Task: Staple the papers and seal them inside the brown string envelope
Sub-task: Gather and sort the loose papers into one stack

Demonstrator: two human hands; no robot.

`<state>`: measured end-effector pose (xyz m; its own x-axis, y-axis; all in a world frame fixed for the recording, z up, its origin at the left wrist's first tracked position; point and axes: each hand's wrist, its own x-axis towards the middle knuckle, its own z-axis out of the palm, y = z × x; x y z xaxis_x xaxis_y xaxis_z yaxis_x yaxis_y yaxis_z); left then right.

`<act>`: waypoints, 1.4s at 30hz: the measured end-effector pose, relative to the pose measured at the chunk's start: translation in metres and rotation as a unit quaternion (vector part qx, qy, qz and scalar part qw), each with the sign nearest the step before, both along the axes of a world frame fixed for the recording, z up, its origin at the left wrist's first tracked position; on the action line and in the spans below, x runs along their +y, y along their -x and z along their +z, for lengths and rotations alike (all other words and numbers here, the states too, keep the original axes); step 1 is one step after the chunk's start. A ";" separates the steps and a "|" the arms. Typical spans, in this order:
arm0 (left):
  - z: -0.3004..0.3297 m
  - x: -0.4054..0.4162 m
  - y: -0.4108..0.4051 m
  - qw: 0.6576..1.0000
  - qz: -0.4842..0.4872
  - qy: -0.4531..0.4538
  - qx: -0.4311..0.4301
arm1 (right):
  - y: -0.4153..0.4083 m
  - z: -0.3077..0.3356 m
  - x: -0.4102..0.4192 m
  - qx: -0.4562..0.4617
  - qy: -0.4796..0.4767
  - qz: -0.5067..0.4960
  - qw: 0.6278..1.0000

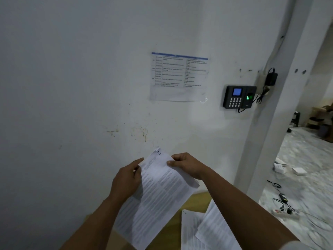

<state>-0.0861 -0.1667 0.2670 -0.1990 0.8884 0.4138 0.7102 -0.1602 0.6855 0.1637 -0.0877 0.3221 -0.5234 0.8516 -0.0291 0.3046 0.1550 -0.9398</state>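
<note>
Both hands, left hand point(127, 179) and right hand point(187, 166), pinch the papers point(158, 193) at their upper corners.

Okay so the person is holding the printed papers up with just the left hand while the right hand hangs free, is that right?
Not quite. The head view shows both hands on the printed papers: the left hand grips the left edge, and the right hand pinches the top right edge rather than hanging free.

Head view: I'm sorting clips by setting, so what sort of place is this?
Probably an office or workplace back room. A fingerprint attendance terminal hangs on the white wall beside a taped-up printed schedule, and printed papers are held in both hands over a wooden surface.
</note>
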 end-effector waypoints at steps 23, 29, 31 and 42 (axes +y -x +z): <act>-0.110 0.107 -0.111 0.973 -0.183 0.137 -0.032 | -0.124 -0.137 0.066 -0.034 0.041 -0.208 0.977; -0.190 0.159 -0.153 0.956 -0.192 0.222 0.006 | -0.201 -0.246 0.126 -0.193 0.124 -0.231 0.946; -0.213 0.174 -0.166 0.951 -0.179 0.250 0.019 | -0.236 -0.287 0.147 -0.274 0.127 -0.236 0.924; -0.275 0.238 -0.194 0.914 -0.157 0.365 0.085 | -0.301 -0.385 0.238 -0.474 0.112 -0.199 0.851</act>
<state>0.1079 0.0714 -0.0078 0.1257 0.9424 -0.3100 0.8132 0.0810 0.5763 0.4650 0.1505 -0.0624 0.1539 0.8737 -0.4616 0.9282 -0.2880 -0.2357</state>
